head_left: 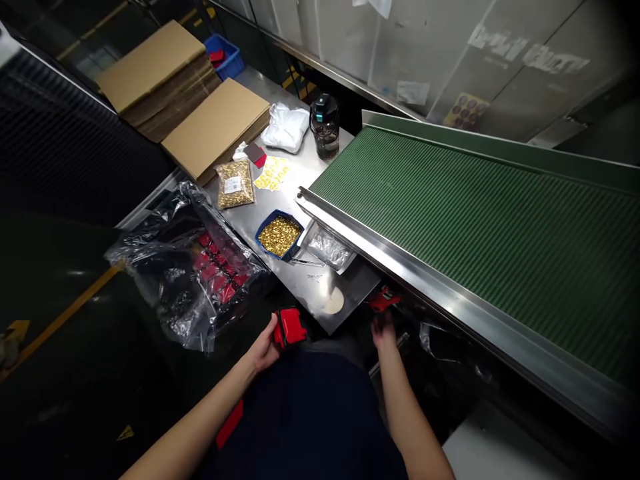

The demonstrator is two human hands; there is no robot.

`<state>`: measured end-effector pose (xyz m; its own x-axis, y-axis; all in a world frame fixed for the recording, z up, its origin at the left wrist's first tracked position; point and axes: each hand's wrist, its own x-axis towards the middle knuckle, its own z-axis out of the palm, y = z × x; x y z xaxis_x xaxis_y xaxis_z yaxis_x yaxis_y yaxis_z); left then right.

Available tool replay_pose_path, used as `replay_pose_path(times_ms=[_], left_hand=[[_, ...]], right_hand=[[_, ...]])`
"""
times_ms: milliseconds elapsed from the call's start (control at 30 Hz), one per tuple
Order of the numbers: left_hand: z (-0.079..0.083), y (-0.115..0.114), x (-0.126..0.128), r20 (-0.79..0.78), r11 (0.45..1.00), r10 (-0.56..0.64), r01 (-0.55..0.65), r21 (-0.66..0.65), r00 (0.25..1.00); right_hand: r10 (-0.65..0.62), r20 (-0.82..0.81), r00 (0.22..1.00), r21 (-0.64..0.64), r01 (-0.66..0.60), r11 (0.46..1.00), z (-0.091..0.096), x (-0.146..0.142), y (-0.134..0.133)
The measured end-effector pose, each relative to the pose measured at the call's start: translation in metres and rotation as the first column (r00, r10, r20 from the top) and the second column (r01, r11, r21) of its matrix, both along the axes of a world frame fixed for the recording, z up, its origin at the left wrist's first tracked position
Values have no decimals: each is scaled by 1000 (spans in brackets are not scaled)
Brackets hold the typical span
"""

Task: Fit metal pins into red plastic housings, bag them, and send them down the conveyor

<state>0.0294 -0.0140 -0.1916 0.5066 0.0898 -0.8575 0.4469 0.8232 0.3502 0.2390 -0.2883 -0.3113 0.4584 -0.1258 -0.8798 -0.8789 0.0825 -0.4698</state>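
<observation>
My left hand (266,347) is closed on a red and black plastic part (291,327), held low beside the table's front corner. My right hand (383,331) reaches under the edge of the conveyor, its fingers apart in the shade with nothing visible in them. Just beyond those fingertips is a red and black object (384,299), partly hidden in the dark; its kind is unclear. On the metal table (305,283) a blue tray (257,233) holds small brass-coloured pieces (280,235), with tweezers (307,263) lying beside it.
A green ribbed conveyor belt (475,233) slopes along the right. Left of the table, a clear plastic bag (170,293) lines a container of red parts (220,267). Behind are a bag of brass pieces (240,175), cardboard stacks (220,123) and a bottle (326,130).
</observation>
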Motion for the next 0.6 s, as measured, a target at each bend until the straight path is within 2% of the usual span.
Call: replay_pose_path(times_ms=[67, 133, 233, 333, 467, 600], left_hand=[[-2, 11, 9, 51, 1000, -11, 12, -20, 999], [-3, 22, 18, 96, 999, -28, 31, -32, 995], [-3, 37, 28, 148, 995, -71, 80, -53, 986], [-6, 48, 37, 185, 982, -141, 161, -98, 973], [-19, 61, 47, 172, 953, -239, 265, -150, 956], [-40, 69, 56, 40, 908, -360, 360, -212, 932]], right_hand=[[49, 6, 999, -78, -48, 996, 21, -17, 3], [118, 35, 992, -97, -114, 989, 47, -36, 15], [270, 124, 955, 13, -273, 962, 84, -63, 52], [417, 244, 875, 159, -460, 873, 107, -80, 106], [567, 272, 778, 154, -617, 772, 109, -81, 169], [705, 98, 702, 108, -712, 694, 98, -66, 196]])
